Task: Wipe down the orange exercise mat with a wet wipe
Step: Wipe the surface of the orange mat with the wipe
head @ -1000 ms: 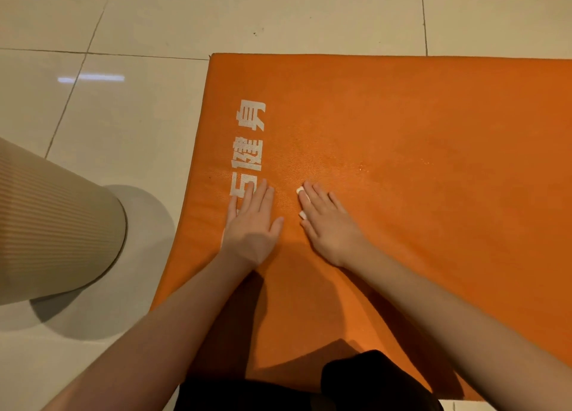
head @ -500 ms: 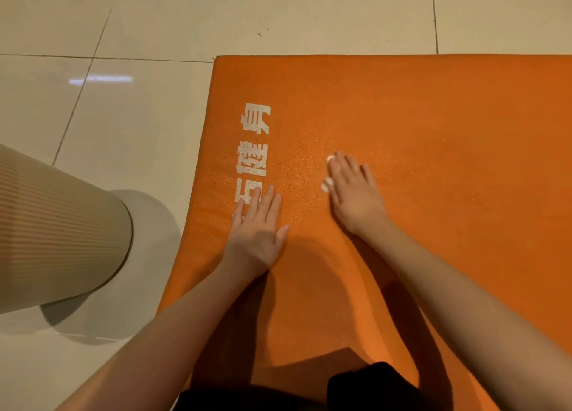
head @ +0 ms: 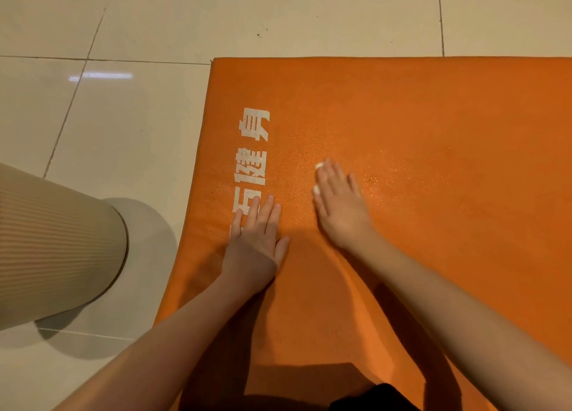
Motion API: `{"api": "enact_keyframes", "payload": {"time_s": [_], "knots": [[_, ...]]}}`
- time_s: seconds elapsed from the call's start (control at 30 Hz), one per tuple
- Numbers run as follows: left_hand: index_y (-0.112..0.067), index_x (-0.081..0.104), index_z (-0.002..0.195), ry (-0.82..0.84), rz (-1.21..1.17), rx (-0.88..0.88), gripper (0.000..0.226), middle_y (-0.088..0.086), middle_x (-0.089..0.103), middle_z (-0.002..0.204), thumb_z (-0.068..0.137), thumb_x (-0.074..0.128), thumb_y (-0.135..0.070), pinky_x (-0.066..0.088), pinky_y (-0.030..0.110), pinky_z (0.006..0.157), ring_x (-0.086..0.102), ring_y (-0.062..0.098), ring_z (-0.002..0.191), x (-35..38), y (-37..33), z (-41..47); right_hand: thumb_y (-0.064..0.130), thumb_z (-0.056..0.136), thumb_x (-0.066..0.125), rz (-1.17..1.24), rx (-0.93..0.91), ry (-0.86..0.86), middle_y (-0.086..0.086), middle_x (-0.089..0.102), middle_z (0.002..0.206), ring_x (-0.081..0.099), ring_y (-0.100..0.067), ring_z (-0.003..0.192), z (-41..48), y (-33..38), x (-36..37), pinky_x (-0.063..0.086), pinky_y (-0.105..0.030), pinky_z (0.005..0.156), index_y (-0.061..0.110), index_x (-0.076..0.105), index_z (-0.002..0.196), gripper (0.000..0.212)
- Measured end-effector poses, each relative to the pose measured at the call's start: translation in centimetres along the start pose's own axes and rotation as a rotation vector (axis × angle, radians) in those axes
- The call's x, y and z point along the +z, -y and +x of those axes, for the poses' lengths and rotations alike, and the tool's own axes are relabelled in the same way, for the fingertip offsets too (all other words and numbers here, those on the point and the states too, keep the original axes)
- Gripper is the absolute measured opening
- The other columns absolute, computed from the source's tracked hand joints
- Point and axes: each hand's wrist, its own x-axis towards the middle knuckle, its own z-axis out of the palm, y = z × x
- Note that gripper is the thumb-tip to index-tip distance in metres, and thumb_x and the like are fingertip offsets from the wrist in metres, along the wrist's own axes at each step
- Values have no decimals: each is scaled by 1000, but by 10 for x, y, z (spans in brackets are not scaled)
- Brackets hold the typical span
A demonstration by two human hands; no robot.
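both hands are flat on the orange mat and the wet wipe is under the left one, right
Not quite: the wet wipe peeks out from under the right hand, not the left hand. Both hands do lie flat on the orange mat, as the head view shows.

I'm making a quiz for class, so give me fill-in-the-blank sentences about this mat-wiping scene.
The exercise mat is coloured ____.
Its printed characters are coloured ____.
The left hand and right hand both lie flat; the wet wipe is under the ____ one.
Missing words: orange; white; right.
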Motion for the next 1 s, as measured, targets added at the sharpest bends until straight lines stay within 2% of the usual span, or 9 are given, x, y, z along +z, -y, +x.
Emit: {"api": "enact_keyframes", "payload": {"time_s": [0.1,0.27,0.4,0.5,0.57,0.63,0.8,0.93,1.0], "knots": [[-18,4,157,30,-31,-21,79,-1,-7,164,88,-1,-56,-15,40,118,-22,12,144,-6,-2,2,43,101,5,-72,-225,25,-2,-8,162,-5,-20,151,-6,-12,-1,-12,-35,118,15,1,156,62],[-17,-2,156,10,-66,1,68,-2,-11,164,103,26,-47,-8,43,120,-15,16,150,-17,-1,40,32,106,19,-14,130,-89,-3,-12,162,-11,-18,150,12,-26,-5,-12,-36,118,13,-1,156,57],[-17,2,157,16,4,14,70,-1,-6,165,98,12,-54,-4,45,121,-10,19,151,-15,2,47,41,101,9,-27,-168,-11,-2,-2,162,0,-20,151,-10,-6,6,-12,-33,117,13,9,156,61],[-18,0,157,24,7,-2,66,-2,-8,164,102,20,-50,-3,45,122,-12,18,150,-15,0,45,40,103,11,-49,-76,-91,-4,10,163,5,-21,151,10,-32,-2,-8,-35,118,13,15,156,60],[-17,4,157,11,-1,3,67,-1,-3,165,101,19,-51,-2,46,122,-8,19,151,-17,-1,46,33,106,19,-6,138,-117,-5,0,164,-3,-21,151,24,-40,-9,-7,-37,119,12,8,157,55],[-16,9,157,-3,-9,14,74,0,2,165,94,10,-55,-2,45,121,-4,20,151,-16,0,46,32,106,19,27,182,-125,-5,-8,164,-8,-20,151,27,-26,-9,-9,-37,119,12,1,156,56],[-13,21,155,-1,-15,14,72,5,12,164,93,19,-50,2,47,120,5,25,151,-15,-2,47,44,95,-1,-64,-193,-35,-4,6,164,2,-19,151,20,-24,-7,-10,-35,117,14,11,156,69],[-8,35,149,-5,6,13,72,11,30,158,90,26,-48,19,53,116,24,32,146,-15,-2,49,31,105,20,-16,122,-135,-9,5,164,2,-24,151,50,-46,-20,-5,-39,119,10,12,156,56],[-7,43,144,-20,9,23,70,13,42,151,88,33,-48,29,54,110,35,34,140,-19,-1,53,32,107,20,17,140,-126,-8,-2,164,-5,-21,151,50,-30,-18,-7,-37,119,10,6,156,56]]}}
